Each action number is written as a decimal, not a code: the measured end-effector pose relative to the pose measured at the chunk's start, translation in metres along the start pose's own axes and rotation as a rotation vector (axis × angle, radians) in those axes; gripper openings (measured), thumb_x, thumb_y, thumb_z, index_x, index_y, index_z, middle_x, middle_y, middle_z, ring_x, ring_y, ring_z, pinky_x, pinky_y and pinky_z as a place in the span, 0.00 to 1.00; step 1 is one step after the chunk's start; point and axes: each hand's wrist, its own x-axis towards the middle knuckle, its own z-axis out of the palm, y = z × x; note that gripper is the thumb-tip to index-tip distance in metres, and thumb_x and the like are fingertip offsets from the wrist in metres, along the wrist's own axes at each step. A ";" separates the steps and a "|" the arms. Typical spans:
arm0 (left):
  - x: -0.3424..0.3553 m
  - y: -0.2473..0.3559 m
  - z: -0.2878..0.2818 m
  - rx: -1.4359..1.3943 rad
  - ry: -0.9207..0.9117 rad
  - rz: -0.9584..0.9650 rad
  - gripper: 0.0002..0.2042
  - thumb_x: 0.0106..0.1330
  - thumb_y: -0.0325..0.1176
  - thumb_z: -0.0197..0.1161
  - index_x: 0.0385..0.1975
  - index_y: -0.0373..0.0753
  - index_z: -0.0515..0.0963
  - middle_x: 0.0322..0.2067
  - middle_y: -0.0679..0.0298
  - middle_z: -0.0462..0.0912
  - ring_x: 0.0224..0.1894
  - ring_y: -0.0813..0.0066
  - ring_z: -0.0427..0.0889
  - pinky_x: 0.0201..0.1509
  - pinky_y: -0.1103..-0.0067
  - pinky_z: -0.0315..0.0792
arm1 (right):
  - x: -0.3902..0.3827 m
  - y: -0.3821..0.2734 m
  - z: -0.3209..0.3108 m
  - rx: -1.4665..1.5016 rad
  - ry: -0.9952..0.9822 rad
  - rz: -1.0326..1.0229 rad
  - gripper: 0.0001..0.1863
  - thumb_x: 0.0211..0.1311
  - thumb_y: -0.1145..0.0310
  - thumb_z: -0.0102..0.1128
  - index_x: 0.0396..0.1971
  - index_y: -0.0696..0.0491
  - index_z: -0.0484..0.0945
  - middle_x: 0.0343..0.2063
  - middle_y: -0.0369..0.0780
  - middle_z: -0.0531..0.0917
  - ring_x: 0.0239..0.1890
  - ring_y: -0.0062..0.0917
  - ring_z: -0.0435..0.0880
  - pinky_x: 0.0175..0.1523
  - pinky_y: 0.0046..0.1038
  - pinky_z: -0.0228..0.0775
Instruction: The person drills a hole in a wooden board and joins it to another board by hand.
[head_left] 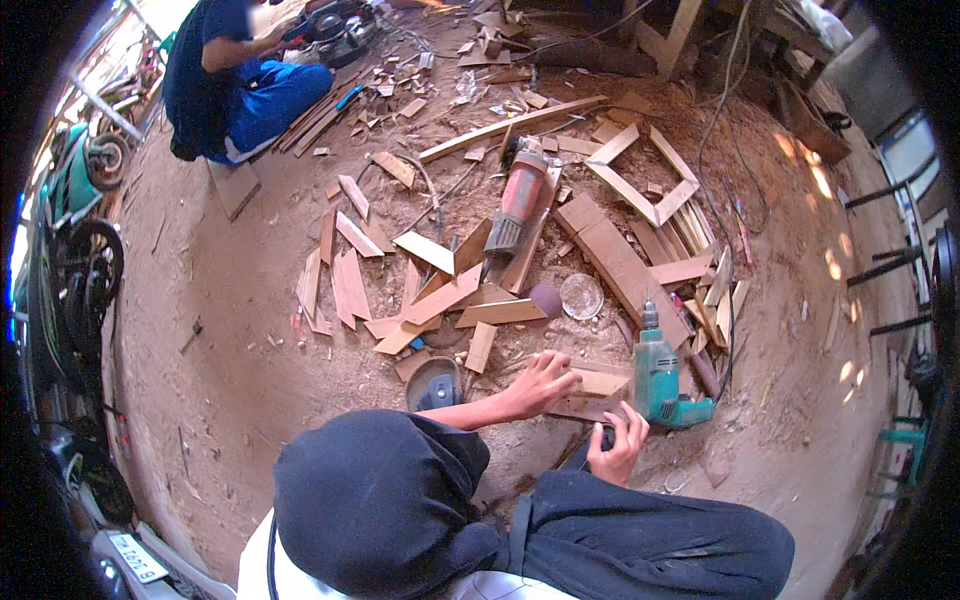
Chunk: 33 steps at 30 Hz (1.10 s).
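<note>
My left hand (545, 383) reaches in from the left, its fingers curled over the near end of a short, pale wooden piece (600, 380). Under that piece lies a darker board (580, 407). Closer to me, my right hand (618, 450) has bent fingers around a small black object (606, 438) whose kind I cannot make out. Just right of both hands a green power drill (657, 375) rests with its chuck pointing away. Beyond them lies a red and grey angle grinder (518, 200) among cut wood strips (440, 298).
A round abrasive disc (435, 383) is beside my left forearm. Farther off are a clear round lid (582, 296), a thick plank (620, 260) and a wooden frame (655, 212). A cable (712, 160) runs along the right. Another person (235, 80) sits far left; motorbikes (90, 250) line the left edge.
</note>
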 end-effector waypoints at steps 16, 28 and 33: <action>-0.019 -0.013 0.022 0.117 -0.051 0.044 0.26 0.59 0.44 0.61 0.57 0.42 0.67 0.56 0.54 0.65 0.58 0.55 0.64 0.60 0.64 0.60 | 0.034 0.106 -0.005 -0.278 0.210 -0.027 0.35 0.59 0.48 0.50 0.61 0.57 0.63 0.57 0.47 0.71 0.61 0.41 0.65 0.68 0.44 0.44; 0.011 -0.012 0.014 0.175 -0.257 0.162 0.32 0.52 0.47 0.62 0.57 0.39 0.66 0.56 0.48 0.66 0.57 0.52 0.66 0.59 0.61 0.60 | 0.058 0.110 -0.071 -0.362 -0.371 -0.117 0.63 0.25 0.62 0.76 0.67 0.53 0.49 0.61 0.47 0.62 0.64 0.42 0.59 0.70 0.45 0.43; 0.030 -0.013 -0.010 0.160 -0.303 0.158 0.45 0.35 0.57 0.73 0.56 0.41 0.66 0.52 0.52 0.67 0.55 0.54 0.67 0.56 0.60 0.61 | 0.087 0.131 -0.081 -0.501 -0.559 -0.168 0.49 0.21 0.73 0.71 0.56 0.55 0.63 0.45 0.46 0.70 0.51 0.42 0.69 0.59 0.39 0.61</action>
